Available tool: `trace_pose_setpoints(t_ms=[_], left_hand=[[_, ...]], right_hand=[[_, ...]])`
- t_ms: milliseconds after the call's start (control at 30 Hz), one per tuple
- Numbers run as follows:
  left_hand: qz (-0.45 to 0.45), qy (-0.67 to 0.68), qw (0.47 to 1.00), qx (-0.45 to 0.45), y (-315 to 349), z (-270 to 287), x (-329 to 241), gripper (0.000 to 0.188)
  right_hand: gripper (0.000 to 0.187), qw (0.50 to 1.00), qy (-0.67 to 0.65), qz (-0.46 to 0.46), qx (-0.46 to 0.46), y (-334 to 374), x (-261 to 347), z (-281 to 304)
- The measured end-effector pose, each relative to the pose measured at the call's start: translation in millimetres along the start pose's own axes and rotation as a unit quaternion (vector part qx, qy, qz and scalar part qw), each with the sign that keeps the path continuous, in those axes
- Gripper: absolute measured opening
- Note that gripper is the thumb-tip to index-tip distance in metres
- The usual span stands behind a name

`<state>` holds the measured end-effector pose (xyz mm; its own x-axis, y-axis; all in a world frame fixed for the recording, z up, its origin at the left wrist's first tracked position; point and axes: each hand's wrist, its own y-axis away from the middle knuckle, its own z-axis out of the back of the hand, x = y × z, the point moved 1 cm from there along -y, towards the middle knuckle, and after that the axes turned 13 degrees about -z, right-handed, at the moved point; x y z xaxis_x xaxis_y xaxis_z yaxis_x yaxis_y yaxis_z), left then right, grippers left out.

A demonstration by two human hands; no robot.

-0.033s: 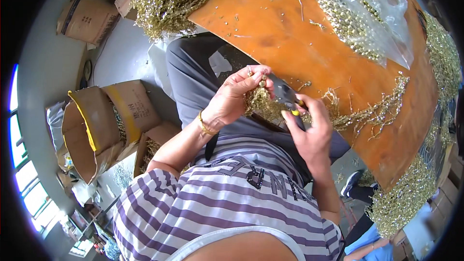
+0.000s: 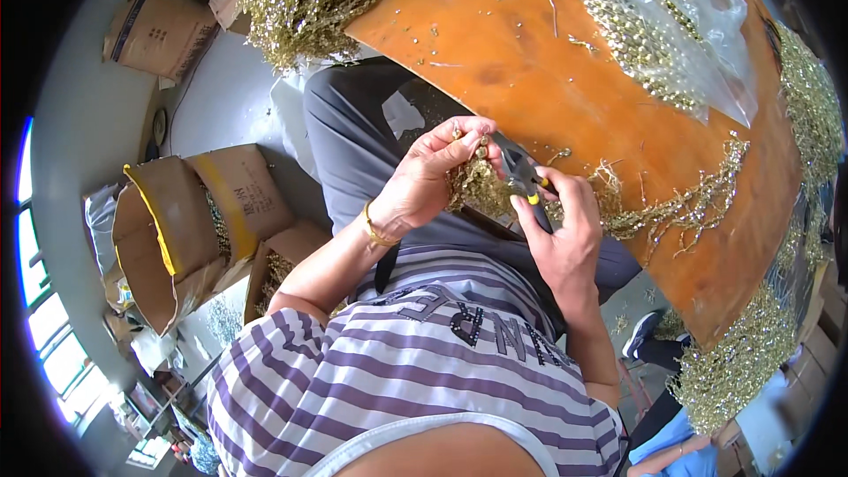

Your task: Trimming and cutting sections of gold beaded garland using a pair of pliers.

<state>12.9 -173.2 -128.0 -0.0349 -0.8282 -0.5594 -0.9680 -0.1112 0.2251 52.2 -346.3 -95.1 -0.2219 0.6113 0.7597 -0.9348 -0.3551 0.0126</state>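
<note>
My left hand (image 2: 430, 168) pinches a strand of gold beads (image 2: 480, 178) between thumb and fingers, and the strand hangs down below the fingertips. My right hand (image 2: 570, 225) is closed round a pair of pliers (image 2: 523, 175) with dark jaws and black handles marked yellow. The jaws point up and left, with their tip right beside my left fingertips and the beads. Whether the jaws touch a bead is too small to tell. More gold bead strands (image 2: 676, 208) trail over the orange tabletop (image 2: 495, 44) to the right of my right hand.
A big bundle of gold strands (image 2: 318, 0) lies at the table's far left. Clear plastic bags of gold beads (image 2: 654, 35) lie at the far right. Cardboard boxes (image 2: 212, 212) stand on the floor to my left. Another person's arm (image 2: 680, 452) shows at lower right.
The pliers have shifted slightly in my right hand, and their jaws sit a little further left, closer to my left fingertips. My left hand has hardly moved.
</note>
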Motion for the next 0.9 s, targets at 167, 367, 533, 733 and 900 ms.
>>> trace_pose_setpoints(t_ms=[167, 367, 533, 733, 900], left_hand=[[-0.095, -0.062, 0.994, -0.01, 1, 9, -4, 0.022], [-0.139, -0.13, 0.982, -0.021, 5, 8, -6, 0.018], [-0.149, -0.158, 0.976, -0.02, 6, 7, -4, 0.019], [-0.131, -0.132, 0.983, 0.016, 6, 10, -7, 0.019], [-0.134, -0.117, 0.984, 0.034, 5, 10, -8, 0.019]], right_hand=[[0.034, 0.997, 0.066, 0.04, -0.019, -7, 4, -15], [0.036, 0.994, 0.099, 0.045, -0.014, -10, 8, -18], [0.036, 0.992, 0.117, 0.046, -0.029, -9, 7, -20], [0.034, 0.999, 0.042, 0.026, 0.001, -4, 5, -21], [0.027, 0.955, -0.184, -0.142, 0.183, -2, 9, -18]])
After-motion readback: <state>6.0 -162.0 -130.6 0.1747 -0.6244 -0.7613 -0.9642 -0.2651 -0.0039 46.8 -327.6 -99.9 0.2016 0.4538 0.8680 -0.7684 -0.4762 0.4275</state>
